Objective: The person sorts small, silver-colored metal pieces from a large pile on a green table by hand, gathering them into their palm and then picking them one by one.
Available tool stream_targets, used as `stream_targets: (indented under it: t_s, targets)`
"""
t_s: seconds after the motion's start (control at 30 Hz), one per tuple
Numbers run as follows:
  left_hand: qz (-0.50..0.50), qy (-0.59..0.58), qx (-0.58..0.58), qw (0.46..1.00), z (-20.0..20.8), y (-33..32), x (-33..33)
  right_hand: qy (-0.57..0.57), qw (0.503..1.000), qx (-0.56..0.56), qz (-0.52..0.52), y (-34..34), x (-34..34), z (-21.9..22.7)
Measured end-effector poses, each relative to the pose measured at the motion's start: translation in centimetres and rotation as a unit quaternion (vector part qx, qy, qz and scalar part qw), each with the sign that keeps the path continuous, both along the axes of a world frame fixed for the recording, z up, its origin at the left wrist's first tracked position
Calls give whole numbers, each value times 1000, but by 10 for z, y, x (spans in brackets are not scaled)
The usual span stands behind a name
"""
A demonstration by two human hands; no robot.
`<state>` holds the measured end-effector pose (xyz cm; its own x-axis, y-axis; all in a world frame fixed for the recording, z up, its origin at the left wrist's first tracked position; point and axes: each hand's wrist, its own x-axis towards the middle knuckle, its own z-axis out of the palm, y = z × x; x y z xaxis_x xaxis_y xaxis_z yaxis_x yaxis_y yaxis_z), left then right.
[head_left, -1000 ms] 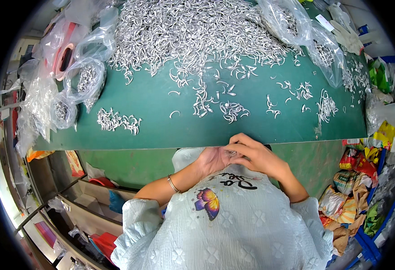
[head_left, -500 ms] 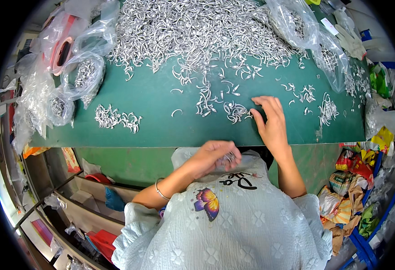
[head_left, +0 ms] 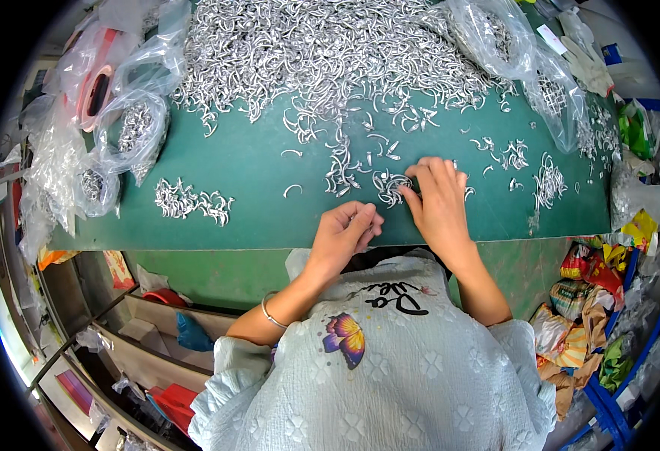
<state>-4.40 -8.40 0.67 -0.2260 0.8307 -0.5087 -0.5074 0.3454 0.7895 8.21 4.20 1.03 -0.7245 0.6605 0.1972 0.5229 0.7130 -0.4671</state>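
Note:
My left hand [head_left: 347, 234] is closed just above the table's near edge, its fingers curled inward. Silvery pieces showed in it half a second ago; now the fingers hide them. My right hand [head_left: 441, 203] rests on the green table, fingers bent and apart, with thumb and fingertips at the right side of a small cluster of curved silvery metal pieces [head_left: 388, 186]. A few more pieces lie beside its little finger. Farther off, loose pieces [head_left: 339, 165] trail down from a large heap of the same kind [head_left: 322, 52].
Small groups of pieces lie at left [head_left: 193, 201] and right [head_left: 549, 184] on the green table [head_left: 254, 218]. Clear plastic bags with pieces stand at the left [head_left: 136, 128] and back right [head_left: 495, 37]. Colourful packages [head_left: 570, 316] are piled low on the right; an open drawer [head_left: 157, 331] sits lower left.
My left hand has risen from in front of my shirt to the table edge, closing around its pieces. The right hand has shifted slightly left, up against the small cluster.

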Motion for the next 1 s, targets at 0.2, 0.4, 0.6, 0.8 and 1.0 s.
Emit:
stream_targets:
  t_s: [0.2, 0.4, 0.6, 0.8, 1.0]
  targets:
    - [-63, -65, -9, 996, -2, -1, -6, 9, 998, -64, 1, -1, 3, -1]
    - [-35, -54, -5, 998, 1, 2, 3, 64, 992, -108, -34, 15, 12, 6]
    - [-36, -85, -6, 996, 2, 3, 3, 63, 991, -115, -38, 24, 22, 7]
    - [-28, -91, 5, 995, 1, 2, 5, -2, 998, -2, -65, 21, 18, 13]
    - [-11, -97, 12, 995, 1, 4, 6, -33, 998, 11, -43, 17, 6, 3]
